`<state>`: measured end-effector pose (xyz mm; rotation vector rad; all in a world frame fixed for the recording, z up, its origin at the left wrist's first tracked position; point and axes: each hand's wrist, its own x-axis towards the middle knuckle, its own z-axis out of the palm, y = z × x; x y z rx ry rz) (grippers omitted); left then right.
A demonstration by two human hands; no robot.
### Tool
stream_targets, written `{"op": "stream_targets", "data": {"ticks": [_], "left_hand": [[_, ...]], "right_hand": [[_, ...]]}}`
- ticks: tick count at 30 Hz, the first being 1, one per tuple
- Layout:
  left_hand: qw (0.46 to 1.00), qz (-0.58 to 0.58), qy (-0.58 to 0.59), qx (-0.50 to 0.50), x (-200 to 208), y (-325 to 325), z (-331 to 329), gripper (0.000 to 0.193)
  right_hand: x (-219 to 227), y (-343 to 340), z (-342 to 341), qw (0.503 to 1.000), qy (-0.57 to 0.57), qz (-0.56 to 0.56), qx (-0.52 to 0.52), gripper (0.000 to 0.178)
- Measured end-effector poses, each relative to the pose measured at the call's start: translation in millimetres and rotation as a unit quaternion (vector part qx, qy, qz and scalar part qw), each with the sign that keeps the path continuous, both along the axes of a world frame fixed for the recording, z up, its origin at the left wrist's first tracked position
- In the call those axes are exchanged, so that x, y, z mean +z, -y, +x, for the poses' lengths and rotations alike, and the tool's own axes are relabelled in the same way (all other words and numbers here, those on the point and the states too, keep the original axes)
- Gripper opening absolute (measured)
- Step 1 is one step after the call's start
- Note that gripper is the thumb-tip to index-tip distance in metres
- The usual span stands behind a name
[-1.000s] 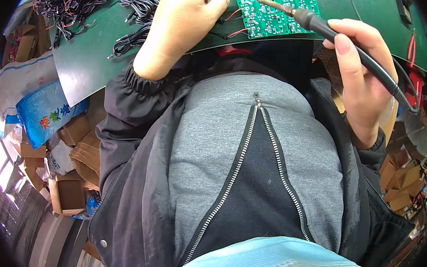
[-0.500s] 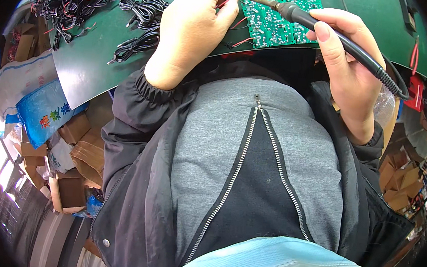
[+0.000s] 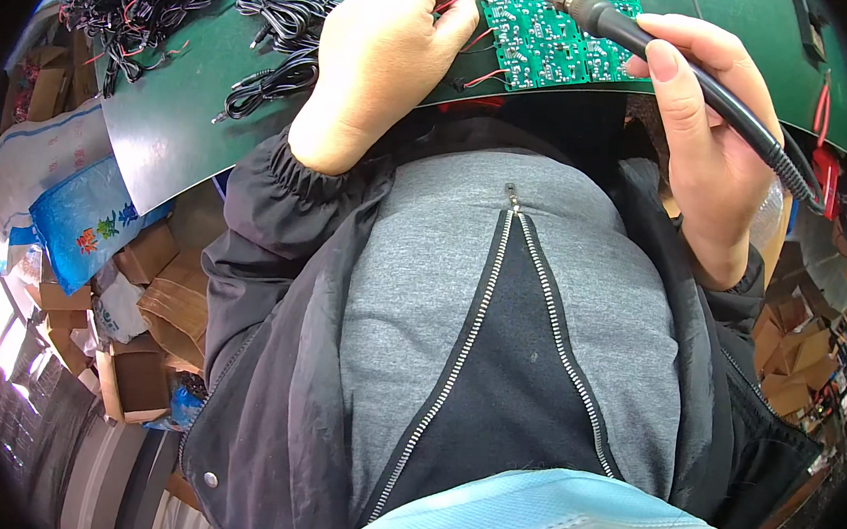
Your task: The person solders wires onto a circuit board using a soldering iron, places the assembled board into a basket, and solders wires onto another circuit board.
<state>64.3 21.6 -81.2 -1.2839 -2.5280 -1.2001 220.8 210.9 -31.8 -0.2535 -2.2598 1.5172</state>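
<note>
Over the green table, my right hand (image 3: 717,138) grips a black-handled soldering iron (image 3: 626,30) like a pen. The iron points left, its tip by the upper left edge of a panel of green circuit boards (image 3: 550,51). My left hand (image 3: 385,58) is closed in a pinch on a thin red wire (image 3: 449,6) at the panel's left side; the wire's far end is hidden by the fingers. More red and black wire ends (image 3: 483,78) stick out from the panel's left edge toward me.
Coiled black cables (image 3: 289,15) lie left of my left hand, beside a large tangled cable pile (image 3: 150,4). Red-handled pliers (image 3: 822,112) are at the table's right edge. Cardboard boxes (image 3: 177,305) and a blue-and-white bag (image 3: 88,223) stand below on the left.
My right hand and the soldering iron have shifted slightly right, the tip a little farther from me. The circuit board panel has moved a touch. My left hand keeps its pinch.
</note>
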Motion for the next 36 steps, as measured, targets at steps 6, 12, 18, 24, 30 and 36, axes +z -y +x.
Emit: {"op": "stream_targets", "data": {"ticks": [6,12,18,24,30,36], "left_hand": [[1.0,0.0,-0.005,-0.005,-0.2,1.5,-1.0,0.008],[0.997,-0.054,0.043,-0.019,29.0,18.1,0.9,0.007],[0.99,-0.053,-0.132,-0.02,49.0,32.6,-4.6,0.012],[0.998,-0.028,-0.036,-0.045,40.2,34.6,-2.5,0.009],[0.998,-0.016,-0.032,-0.045,35.2,32.4,-0.6,0.013],[1.0,-0.002,0.007,0.004,28.7,30.0,2.4,0.015]], "right_hand": [[5.7,0.8,5.5,0.999,0.028,0.015,-0.001,0.019],[13.0,-6.2,20.1,0.998,0.028,0.052,0.01,0.014],[10.5,-5.4,21.9,0.996,0.009,0.044,0.073,0.014],[10.6,-4.6,21.6,0.996,0.021,0.054,0.074,0.013],[11.8,-2.3,21.8,0.996,0.018,0.062,0.069,0.012],[19.3,-3.2,23.0,0.99,0.087,0.073,0.088,0.014]]}}
